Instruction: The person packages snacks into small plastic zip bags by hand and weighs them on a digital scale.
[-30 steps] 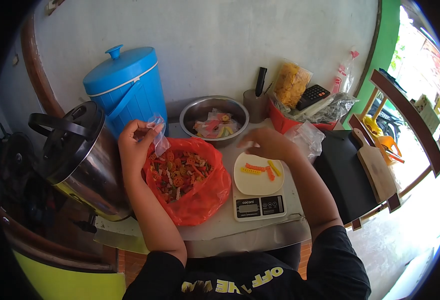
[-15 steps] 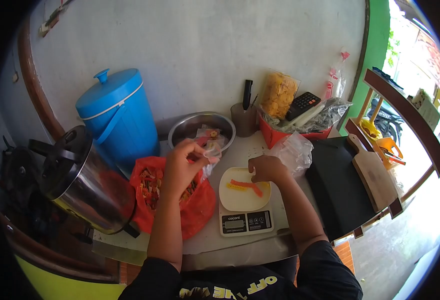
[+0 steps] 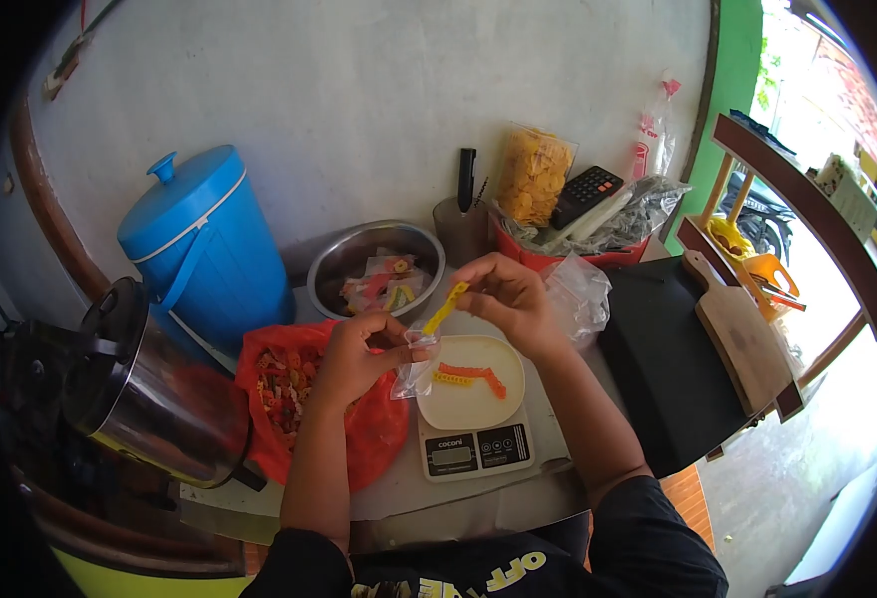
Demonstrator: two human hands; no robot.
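My left hand (image 3: 369, 357) pinches a small clear plastic bag (image 3: 414, 375), held up by its mouth over the left edge of the kitchen scale (image 3: 478, 453). In my right hand (image 3: 506, 304) is a yellow snack strip (image 3: 445, 308) with a ridged edge, its lower end at the bag's mouth. An orange strip (image 3: 478, 375) and another yellow strip (image 3: 450, 380) lie on the scale's cream plate (image 3: 463, 414). Left of the scale, an open red plastic bag (image 3: 369, 448) holds many colourful snack pieces (image 3: 286, 384). Behind my hands, a steel bowl (image 3: 324, 261) contains small filled clear packets (image 3: 384, 284).
A blue drink cooler (image 3: 209, 249) and a steel pot (image 3: 174, 389) stand at the left. Behind on the right, a red tray (image 3: 528, 257) carries a jar of chips (image 3: 536, 177) and a calculator (image 3: 586, 195). Crumpled clear bags (image 3: 578, 297) lie near a wooden board (image 3: 742, 334).
My right hand has risen from the scale plate with a yellow strip and moved toward the bag. My left hand has lowered the bag slightly. The camera view has shifted a little.
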